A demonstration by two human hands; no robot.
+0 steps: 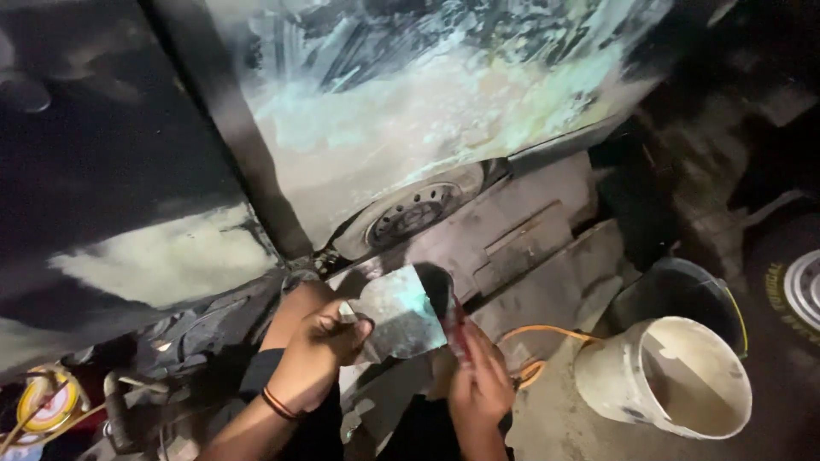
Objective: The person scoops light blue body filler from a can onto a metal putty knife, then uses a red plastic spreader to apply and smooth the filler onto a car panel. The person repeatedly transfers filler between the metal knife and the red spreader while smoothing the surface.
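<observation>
My left hand (pixel 320 341) grips the corner of a flat metal spreader blade (pixel 397 312) smeared with pale greenish putty. My right hand (pixel 478 380) holds a second, darker scraper with a reddish handle (pixel 453 320) edge-on against that blade. Both hands are low in the middle of the view, over my knees. Above them is a dark car body panel (pixel 410 111) covered with a wide patch of light filler. A dark band (pixel 231 128) separates it from another panel (pixel 162 256) with a smaller pale patch.
A white bucket (pixel 675 376) lies tilted at the lower right, with a black bucket (pixel 683 290) behind it. An orange hose (pixel 538 337) runs across the concrete floor. A wheel (pixel 414 213) shows under the panel, another tyre (pixel 794 282) at right. A round yellow tin (pixel 47 405) sits lower left.
</observation>
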